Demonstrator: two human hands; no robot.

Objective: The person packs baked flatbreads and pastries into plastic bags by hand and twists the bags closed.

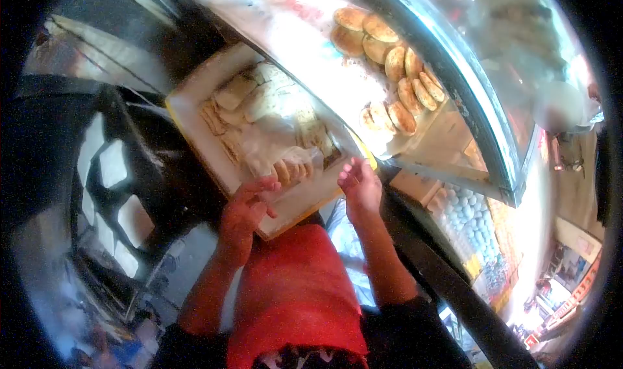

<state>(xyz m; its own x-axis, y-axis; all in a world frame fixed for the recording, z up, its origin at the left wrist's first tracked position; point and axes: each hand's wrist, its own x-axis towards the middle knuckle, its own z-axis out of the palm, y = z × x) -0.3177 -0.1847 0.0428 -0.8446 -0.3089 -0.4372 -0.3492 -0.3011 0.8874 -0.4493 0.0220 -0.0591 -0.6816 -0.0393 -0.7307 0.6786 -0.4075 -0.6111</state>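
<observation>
A shallow white tray (195,103) with a yellow rim sits in front of me, holding several pale, flat pieces of dough or bread (237,91). Near its front lies a crumpled clear plastic bag (259,158), with several rounded brown pieces (295,172) showing at its end. My left hand (245,210) is over the tray's front left rim, fingers apart beside the bag; whether they touch it I cannot tell. By the right front corner, my right hand (361,188) has its palm turned up and fingers loosely curled, with nothing visible in it.
A glass-edged display case (477,90) stands at the right, with several round browned breads (389,51) inside. Beyond its corner are pale blue egg-like things (467,210). A dark bar (448,281) runs along my right side. A red apron (292,291) covers my front.
</observation>
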